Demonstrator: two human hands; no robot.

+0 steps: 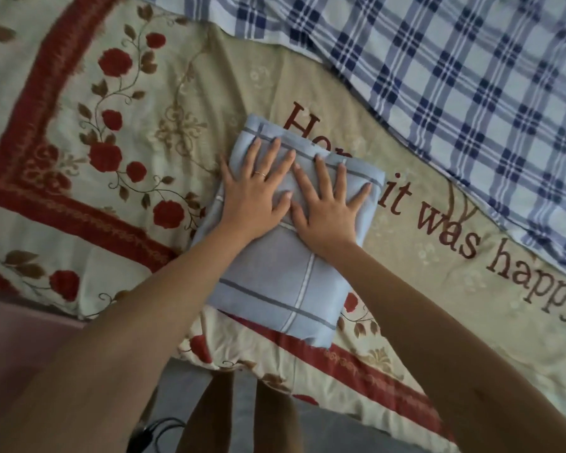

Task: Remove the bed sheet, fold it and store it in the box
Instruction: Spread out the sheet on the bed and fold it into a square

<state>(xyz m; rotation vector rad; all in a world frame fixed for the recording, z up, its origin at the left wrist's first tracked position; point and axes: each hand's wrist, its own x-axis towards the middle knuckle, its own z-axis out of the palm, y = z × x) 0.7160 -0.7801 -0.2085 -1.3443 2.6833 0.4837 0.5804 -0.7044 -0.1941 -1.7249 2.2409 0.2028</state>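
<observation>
Low in the frame, the near edge of a cream quilt with red roses (373,354). On top of it, in the middle, a soft light blue folded bed sheet with grey and white lines (275,282). Further up, pressing flat on that bundle: left hand (258,194) and right hand (329,207), side by side, fingers spread wide, holding nothing. Upper right, a blue and white checked cloth (471,76). No box in sight. Might flop open if lifted by one edge only, with the layers loose.
</observation>
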